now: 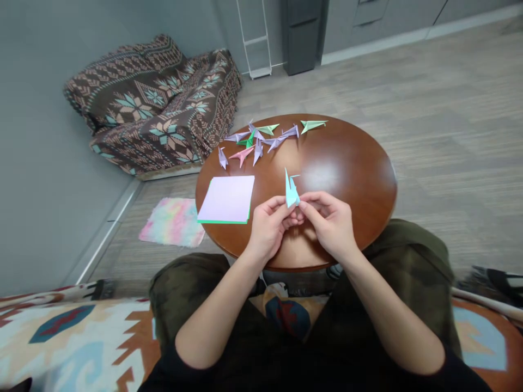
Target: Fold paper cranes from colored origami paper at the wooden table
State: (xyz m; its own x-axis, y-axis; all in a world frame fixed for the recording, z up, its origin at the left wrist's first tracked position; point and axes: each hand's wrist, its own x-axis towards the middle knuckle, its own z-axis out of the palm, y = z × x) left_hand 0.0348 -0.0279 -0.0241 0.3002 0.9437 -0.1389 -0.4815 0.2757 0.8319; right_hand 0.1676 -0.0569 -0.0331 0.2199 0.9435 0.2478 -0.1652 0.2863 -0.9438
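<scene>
We hold one pale blue origami figure above the near part of the round wooden counter, its long axis nearly upright, its two points aimed up and toward the far edge. The left hand and the right hand are both closed, gripping it between fingers and thumbs. Near the left edge lies one square stack of paper, lilac on top of green. Along the far edge we count about ten folded paper cranes, some overlapping: one pink, three green, the others lilac.
</scene>
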